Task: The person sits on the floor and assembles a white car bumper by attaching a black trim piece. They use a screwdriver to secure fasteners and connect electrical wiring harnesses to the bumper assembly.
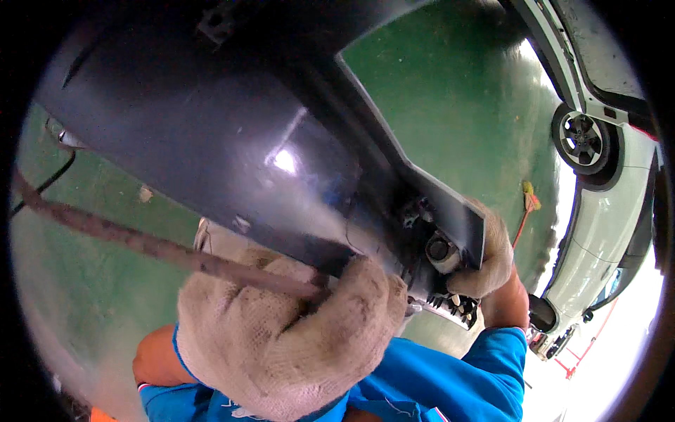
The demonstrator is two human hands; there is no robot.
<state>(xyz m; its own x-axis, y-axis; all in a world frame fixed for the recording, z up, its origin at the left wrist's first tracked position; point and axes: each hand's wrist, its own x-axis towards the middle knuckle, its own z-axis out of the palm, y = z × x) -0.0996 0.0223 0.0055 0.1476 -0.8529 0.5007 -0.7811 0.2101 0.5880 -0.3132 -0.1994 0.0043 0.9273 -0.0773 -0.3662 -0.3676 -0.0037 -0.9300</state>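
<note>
My left hand [281, 330], in a soiled cream knit glove, is closed around a long reddish-brown bar or hose [140, 246], which runs off to the left; I cannot tell which it is. Its thumb side is close against the lower edge of a large dark grey car body panel [211, 141], shiny with a light reflection. At the panel's narrow right end, my right hand [492, 253], gloved too, wraps the edge with its fingers curled inward. Beside those fingers is a pale cylindrical part with a dark round end [441, 253].
Beyond the panel lies a green floor [450, 105]. A light-coloured car [612, 232] with a dark wheel [582, 138] stands at right, near a broom with a yellow head [531, 195]. A black cable [60, 172] hangs at left.
</note>
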